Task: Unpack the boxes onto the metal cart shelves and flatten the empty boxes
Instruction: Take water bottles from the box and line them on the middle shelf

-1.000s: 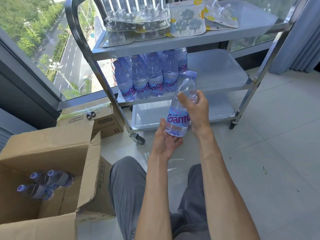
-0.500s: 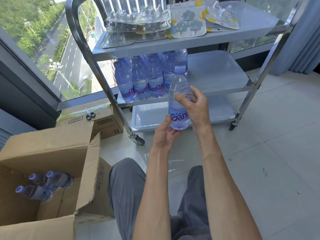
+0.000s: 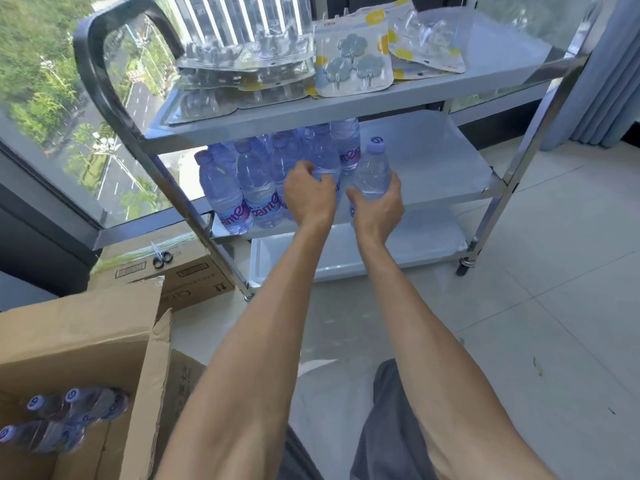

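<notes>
Pale floor tiles (image 3: 554,289) run under a metal cart (image 3: 498,183) with three shelves, parked against a window (image 3: 52,109) that looks down on a road and trees, with a blue curtain (image 3: 609,71) at the right. On the middle shelf (image 3: 433,161), a cluster of bottles (image 3: 249,181) stands upright at the left end, filling it from the front edge toward the back. The right hand (image 3: 375,206) is wrapped around one more bottle (image 3: 374,168), thumb on its left side and fingers round the right, holding it upright at the shelf's front edge just to the right of the cluster; whether its base is on the shelf cannot be told, as the hand hides it. The left hand (image 3: 308,194) is at the cluster's right side with fingers curled against a standing bottle; whether it actually grips it cannot be told. The top shelf (image 3: 346,109) carries blister packs (image 3: 353,67) of hooks spread from its left end past the middle. The bottom shelf (image 3: 429,244) shows below. At the lower left an open box (image 3: 86,341) sits on the floor with several bottles in it (image 3: 69,414) lying on their sides. Behind it a closed box (image 3: 194,271) lies beside the cart's left leg, with scissors (image 3: 162,259) on top
</notes>
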